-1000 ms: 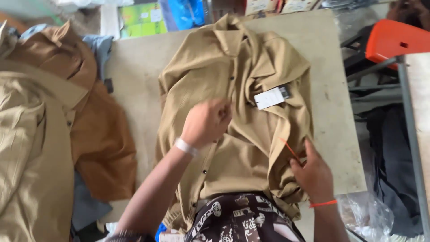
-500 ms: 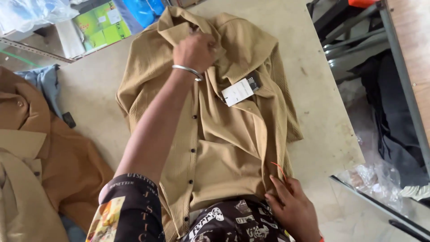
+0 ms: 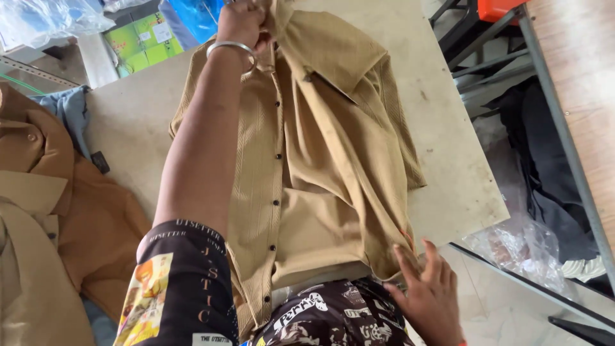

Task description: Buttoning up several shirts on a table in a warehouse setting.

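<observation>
A tan button-front shirt [image 3: 314,173] lies lengthwise on a beige table [image 3: 448,160], its collar at the far end and its hem hanging off the near edge against my body. My left hand [image 3: 242,22], with a metal bangle on the wrist, grips the collar area at the top of the frame. The shirt's right side is folded over toward the middle. At the lower right corner of the shirt, my right hand [image 3: 426,295] rests with fingers spread against the hem, touching the fabric.
A pile of tan and brown shirts [image 3: 45,211] covers the left side of the table. Green boxes [image 3: 138,41] and blue plastic lie beyond the far edge. Metal frame legs, dark cloth [image 3: 544,173] and a clear plastic bag [image 3: 519,247] are on the floor at right.
My left hand has moved farther up to the collar and lifted it. The white tag is out of sight now, under the folded side. My right hand stays at the hem.
</observation>
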